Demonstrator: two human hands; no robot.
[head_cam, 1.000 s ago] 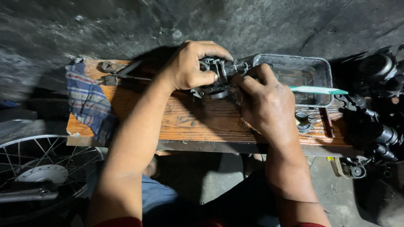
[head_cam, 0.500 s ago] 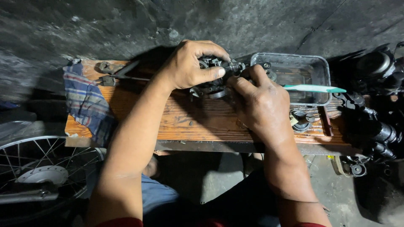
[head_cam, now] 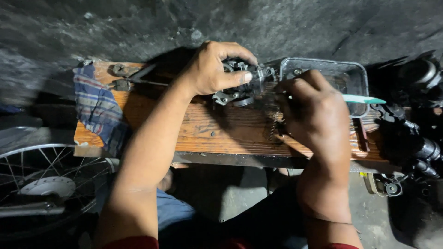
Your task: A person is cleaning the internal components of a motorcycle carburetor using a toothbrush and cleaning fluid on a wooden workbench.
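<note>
A clear plastic tub (head_cam: pixel 350 76), rectangular, sits at the upper right of a wooden board (head_cam: pixel 203 131). At upper centre, the left hand (head_cam: pixel 214 69) wraps its fingers around a grey metal engine part (head_cam: pixel 242 85), pressing it to the board. The right hand (head_cam: pixel 316 115), fingers curled closed, holds a brush with a pale green handle (head_cam: pixel 364 99). A striped rag (head_cam: pixel 99 108) hangs at the left. Since half a second ago, the right hand has drawn back from the part.

Dim workshop scene, warm light pooling on the wooden worktop (head_cam: pixel 207 133), deep shadows right and below, slight motion blur, murky corners.
</note>
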